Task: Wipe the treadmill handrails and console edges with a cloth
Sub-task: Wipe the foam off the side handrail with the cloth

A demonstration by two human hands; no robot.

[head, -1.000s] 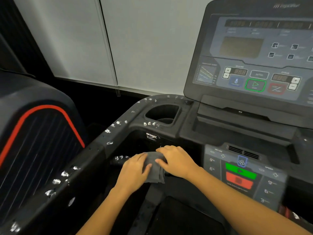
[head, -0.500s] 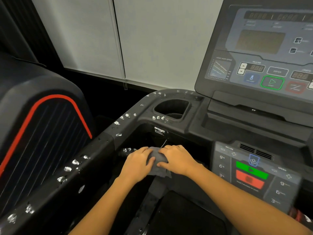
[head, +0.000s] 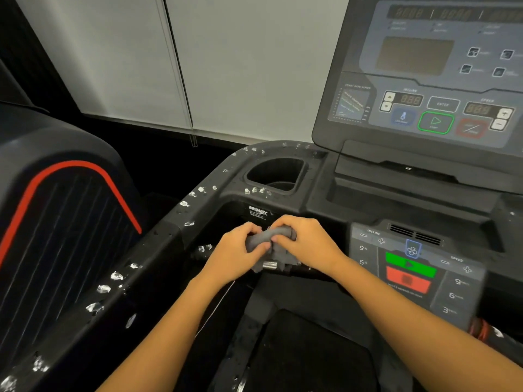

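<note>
A grey cloth (head: 267, 239) is bunched between both hands, just above the inner crossbar of the treadmill with its metal pulse grip (head: 270, 265). My left hand (head: 235, 254) pinches the cloth's left end and my right hand (head: 307, 243) grips its right end. The black left handrail (head: 158, 247) runs from lower left up to the cup holder and is dotted with white flecks. The console (head: 418, 89), with its display and buttons, stands at upper right.
A cup holder (head: 276, 174) is sunk into the console's left corner. A lower keypad (head: 410, 267) with green and red buttons lies right of my hands. Another black machine with a red stripe (head: 56, 210) stands to the left. White blinds (head: 198, 58) hang behind.
My hands have lifted the cloth off the crossbar and gathered it into a roll between them. The metal grip under it now shows. The camera shifted slightly.
</note>
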